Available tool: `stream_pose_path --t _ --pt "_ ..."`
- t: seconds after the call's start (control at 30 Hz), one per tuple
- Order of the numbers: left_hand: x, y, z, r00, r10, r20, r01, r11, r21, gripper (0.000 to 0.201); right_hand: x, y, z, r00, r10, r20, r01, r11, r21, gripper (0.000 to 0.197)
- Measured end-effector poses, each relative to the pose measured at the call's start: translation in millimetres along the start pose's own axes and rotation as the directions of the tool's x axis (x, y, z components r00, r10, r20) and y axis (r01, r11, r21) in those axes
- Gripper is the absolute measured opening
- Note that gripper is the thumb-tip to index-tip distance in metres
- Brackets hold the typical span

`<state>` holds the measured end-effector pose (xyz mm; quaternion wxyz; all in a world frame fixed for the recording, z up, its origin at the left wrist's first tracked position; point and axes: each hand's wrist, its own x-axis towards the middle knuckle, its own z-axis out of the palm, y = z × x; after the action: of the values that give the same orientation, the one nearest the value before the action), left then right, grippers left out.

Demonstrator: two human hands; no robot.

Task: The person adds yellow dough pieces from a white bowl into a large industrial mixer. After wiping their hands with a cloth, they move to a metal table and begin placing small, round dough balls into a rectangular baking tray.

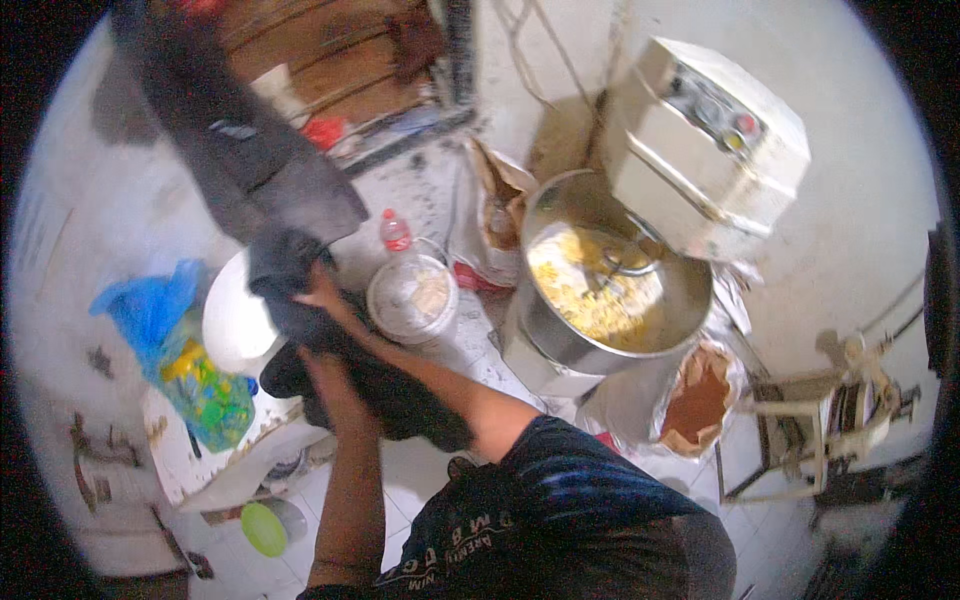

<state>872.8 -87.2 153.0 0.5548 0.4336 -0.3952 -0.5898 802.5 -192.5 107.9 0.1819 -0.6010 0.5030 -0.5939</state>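
Note:
Both my arms reach up and to the left, with a bunched black cloth (pixel 415 400), perhaps a garment, between and over them. My right hand (pixel 320 288) is closed on its upper part. Just below, my left hand (pixel 322 368) is closed on the lower folds; the dark fabric partly hides its fingers. Directly beyond my hands hangs a long dark grey garment (pixel 255 165), its lower end close to the black cloth. A white round basin (pixel 235 318) sits immediately left of my hands.
A steel mixer bowl (pixel 690 315) holding yellow and white ingredients stands at right under a white mixer head (pixel 700 150). Nearby are a white bucket (pixel 412 325), a red-capped bottle (pixel 395 232), open sacks (pixel 615 400), a blue bag (pixel 150 305) and a green-rimmed container (pixel 264 529).

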Motion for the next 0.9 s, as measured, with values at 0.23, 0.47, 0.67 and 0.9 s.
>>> stream_pose_path --t 0.23,0.47,0.67,0.9 --pt "-2 33 53 0.96 0.273 0.062 -0.279 0.954 0.113 0.046 -68 -64 -56 0.981 0.048 0.189 -0.152 0.792 0.591 0.056" --pt "7 40 1 0.889 0.277 0.364 -0.454 0.431 0.78 0.04 -98 -93 -164 0.598 0.032 0.801 -0.243 0.959 0.144 0.049" --pt "-55 -11 70 0.464 0.015 0.886 -0.804 0.428 0.414 0.073 -130 2 -222 0.564 0.322 0.76 0.127 0.876 -0.466 0.045" --pt "-54 17 78 0.383 -0.112 0.917 -0.86 0.32 0.398 0.065 -167 58 -234 0.296 0.607 0.738 -0.042 0.78 -0.624 0.045"
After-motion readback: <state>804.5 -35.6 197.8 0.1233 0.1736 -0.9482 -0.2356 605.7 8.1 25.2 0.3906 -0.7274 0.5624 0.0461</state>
